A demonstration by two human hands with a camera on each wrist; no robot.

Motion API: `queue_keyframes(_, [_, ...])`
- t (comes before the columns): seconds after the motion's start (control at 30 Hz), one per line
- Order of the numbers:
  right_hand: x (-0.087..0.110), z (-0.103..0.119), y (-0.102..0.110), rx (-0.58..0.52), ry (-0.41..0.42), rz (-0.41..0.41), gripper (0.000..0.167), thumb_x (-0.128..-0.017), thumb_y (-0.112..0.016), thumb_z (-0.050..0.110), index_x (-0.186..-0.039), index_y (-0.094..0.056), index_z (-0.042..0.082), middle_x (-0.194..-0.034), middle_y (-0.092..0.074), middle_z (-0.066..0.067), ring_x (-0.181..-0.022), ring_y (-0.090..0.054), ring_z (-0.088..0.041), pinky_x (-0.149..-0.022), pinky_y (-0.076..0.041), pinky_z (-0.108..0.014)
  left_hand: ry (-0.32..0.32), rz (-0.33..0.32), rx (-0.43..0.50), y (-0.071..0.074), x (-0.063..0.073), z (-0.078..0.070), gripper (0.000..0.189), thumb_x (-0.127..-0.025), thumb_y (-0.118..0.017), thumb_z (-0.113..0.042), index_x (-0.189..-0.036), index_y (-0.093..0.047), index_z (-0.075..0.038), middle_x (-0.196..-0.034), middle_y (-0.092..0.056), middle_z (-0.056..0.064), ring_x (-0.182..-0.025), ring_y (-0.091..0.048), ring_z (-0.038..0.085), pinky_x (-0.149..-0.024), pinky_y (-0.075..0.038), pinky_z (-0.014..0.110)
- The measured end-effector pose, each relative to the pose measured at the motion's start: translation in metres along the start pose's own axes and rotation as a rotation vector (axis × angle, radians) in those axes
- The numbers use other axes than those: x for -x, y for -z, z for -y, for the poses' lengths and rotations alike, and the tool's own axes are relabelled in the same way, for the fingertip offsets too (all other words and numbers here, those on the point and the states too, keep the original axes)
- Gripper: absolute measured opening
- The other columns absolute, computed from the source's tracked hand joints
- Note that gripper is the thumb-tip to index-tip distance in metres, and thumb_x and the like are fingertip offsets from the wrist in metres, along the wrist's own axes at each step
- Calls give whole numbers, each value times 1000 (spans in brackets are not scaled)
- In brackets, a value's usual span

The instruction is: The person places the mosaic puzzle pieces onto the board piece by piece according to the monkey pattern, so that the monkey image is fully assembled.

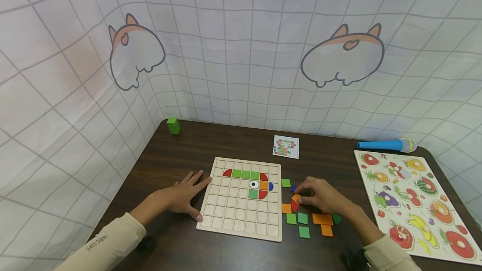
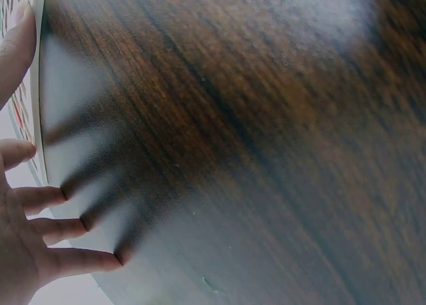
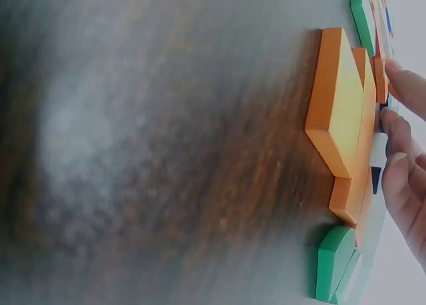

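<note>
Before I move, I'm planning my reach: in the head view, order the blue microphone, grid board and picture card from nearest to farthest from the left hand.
1. Grid board: just right of the left hand.
2. Picture card: beyond the board, rightward.
3. Blue microphone: far right.

lower centre of the frame: one gridded board (image 1: 233,219) bearing ten tiles (image 1: 245,174), one picture card (image 1: 286,147), two hands (image 1: 181,196); centre left: one green block (image 1: 173,126); right: one microphone (image 1: 384,145), one fruit board (image 1: 418,208); top: two animal drawings (image 1: 139,57).

Left sleeve (image 1: 109,239) seems to read "Let's", the rest unclear
</note>
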State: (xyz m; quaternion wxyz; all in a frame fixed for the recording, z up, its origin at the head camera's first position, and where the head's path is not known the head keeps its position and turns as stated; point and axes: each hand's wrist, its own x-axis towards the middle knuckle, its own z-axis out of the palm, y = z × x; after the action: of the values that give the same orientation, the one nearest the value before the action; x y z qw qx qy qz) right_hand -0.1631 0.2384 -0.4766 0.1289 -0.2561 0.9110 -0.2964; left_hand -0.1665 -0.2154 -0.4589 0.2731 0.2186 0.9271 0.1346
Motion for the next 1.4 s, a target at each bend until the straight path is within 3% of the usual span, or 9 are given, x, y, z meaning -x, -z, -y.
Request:
queue_keyframes(0.7, [-2, -4, 0, 3, 35, 12, 24, -90, -77, 26, -111, -75, 15, -101, -61, 0, -74, -46, -7, -64, -42, -23, -1, 5, -8, -2, 0, 3, 120, -71, -80, -63, -163, -13, -23, -169, 0, 18, -153, -2, 50, -107, -18, 80])
queue_keyframes(0.93, [-3, -1, -1, 24, 16, 17, 19, -90, -77, 27, -103, -69, 16, -102, -62, 2, -84, -53, -13, -73, -47, -25, -7, 2, -6, -2, 0, 3, 120, -71, -80, -63, -163, -13, -23, -169, 0, 19, -153, -2, 50, -107, -17, 80])
queue_keyframes(1.4, [0, 0, -2, 38, 36, 24, 22, -92, -75, 25, -110, -74, 13, -102, -62, 2, -81, -51, -11, -71, -46, -24, -7, 1, -9, -2, -1, 3, 120, -72, -80, -62, -163, -13, -23, -169, -1, 19, -153, -2, 50, -108, -18, 79])
